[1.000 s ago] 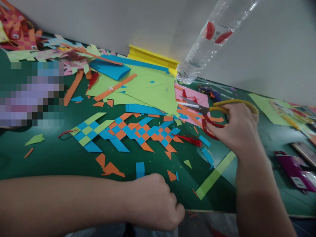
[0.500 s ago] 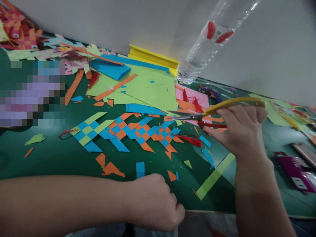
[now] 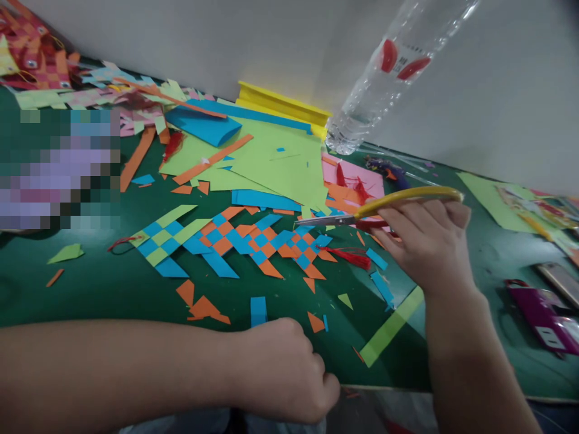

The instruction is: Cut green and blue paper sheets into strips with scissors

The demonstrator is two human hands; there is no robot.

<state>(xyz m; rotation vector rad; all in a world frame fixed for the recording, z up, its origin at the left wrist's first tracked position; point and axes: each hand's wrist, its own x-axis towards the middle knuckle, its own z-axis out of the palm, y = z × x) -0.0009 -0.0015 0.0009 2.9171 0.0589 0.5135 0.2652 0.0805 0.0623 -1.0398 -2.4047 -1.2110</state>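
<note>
My right hand grips a pair of scissors with yellow and red handles, blades pointing left just above the right end of a woven strip of blue, orange and green paper that lies flat on the green table. My left hand is curled into a fist at the table's near edge, forearm lying across the front; nothing shows in it. A red tassel lies beside the weave under the scissors.
Green, blue, pink and yellow paper sheets pile at the back by the wall. A clear plastic bottle leans there. Paper scraps litter the table. A green strip lies near the front edge. A purple object sits at right.
My right hand has lifted the scissors off the pink paper and carried them left, over the end of the woven strip. My left fist has stayed put.
</note>
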